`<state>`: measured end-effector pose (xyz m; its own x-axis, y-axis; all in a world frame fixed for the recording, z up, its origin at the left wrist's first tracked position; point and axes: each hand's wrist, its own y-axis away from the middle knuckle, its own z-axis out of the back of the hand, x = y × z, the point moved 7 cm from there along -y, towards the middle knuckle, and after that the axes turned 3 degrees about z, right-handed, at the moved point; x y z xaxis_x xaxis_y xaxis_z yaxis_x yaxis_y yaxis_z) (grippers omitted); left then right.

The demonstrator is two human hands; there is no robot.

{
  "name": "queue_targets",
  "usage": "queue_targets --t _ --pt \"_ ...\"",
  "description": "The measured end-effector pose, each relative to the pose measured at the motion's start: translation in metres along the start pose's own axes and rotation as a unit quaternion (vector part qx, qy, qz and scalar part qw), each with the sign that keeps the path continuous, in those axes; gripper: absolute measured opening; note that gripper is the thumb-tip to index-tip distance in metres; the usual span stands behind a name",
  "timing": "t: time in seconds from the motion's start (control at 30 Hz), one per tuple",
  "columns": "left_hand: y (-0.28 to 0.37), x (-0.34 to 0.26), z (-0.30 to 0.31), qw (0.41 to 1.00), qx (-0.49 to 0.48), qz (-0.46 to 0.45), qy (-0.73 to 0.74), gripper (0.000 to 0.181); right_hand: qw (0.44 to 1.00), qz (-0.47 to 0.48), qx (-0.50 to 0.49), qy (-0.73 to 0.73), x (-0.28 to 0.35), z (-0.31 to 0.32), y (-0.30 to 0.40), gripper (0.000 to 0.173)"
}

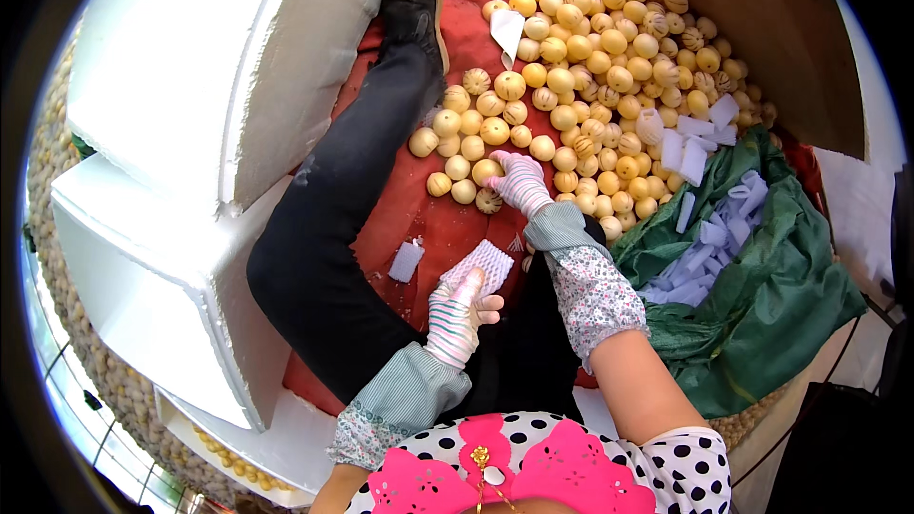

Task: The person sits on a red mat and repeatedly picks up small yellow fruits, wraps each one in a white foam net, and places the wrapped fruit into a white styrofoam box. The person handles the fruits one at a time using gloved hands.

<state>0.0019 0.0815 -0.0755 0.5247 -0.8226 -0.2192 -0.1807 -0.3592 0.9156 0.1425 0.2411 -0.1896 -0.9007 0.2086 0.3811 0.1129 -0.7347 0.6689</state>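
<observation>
Striped fingerless gloves cover both hands. My left hand (457,314) holds a white foam mesh sleeve (485,266) between thumb and fingers. Up and to the right, my right hand (520,178) touches a round yellow fruit (487,171), with its fingertips at the fruit's right side; whether it grips it, I cannot tell. Several more yellow fruits (494,131), some with dark stripes, lie around it on a red cloth (389,218). Another foam mesh sleeve (406,261) lies flat on the cloth, left of my left hand.
A large heap of yellow fruit (618,78) spreads at the top right. A green woven sack (778,300) with many foam sleeves (703,257) stands at the right, below a brown board (785,50). White foam boxes (164,285) are stacked at the left, beside my bent leg (314,228).
</observation>
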Motion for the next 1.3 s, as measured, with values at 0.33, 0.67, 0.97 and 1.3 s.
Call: queue_targets --t 0.33,0.67,0.97,1.3 --pt "0.02 -0.013 -0.03 0.971 0.14 -0.107 -0.162 0.049 0.701 0.153 -0.156 -0.679 0.001 0.029 0.227 0.037" --pt "0.056 -0.003 -0.061 0.911 0.309 -0.066 -0.263 0.066 0.763 0.103 -0.234 -0.594 -0.003 0.03 0.268 0.019" --pt "0.042 0.004 -0.091 0.933 0.247 -0.224 -0.138 0.078 0.774 0.159 -0.176 -0.588 0.002 0.049 0.271 0.043" --pt "0.018 0.038 -0.084 0.964 0.25 0.089 0.026 0.052 0.895 -0.347 -0.274 0.064 -0.322 0.101 0.182 0.044"
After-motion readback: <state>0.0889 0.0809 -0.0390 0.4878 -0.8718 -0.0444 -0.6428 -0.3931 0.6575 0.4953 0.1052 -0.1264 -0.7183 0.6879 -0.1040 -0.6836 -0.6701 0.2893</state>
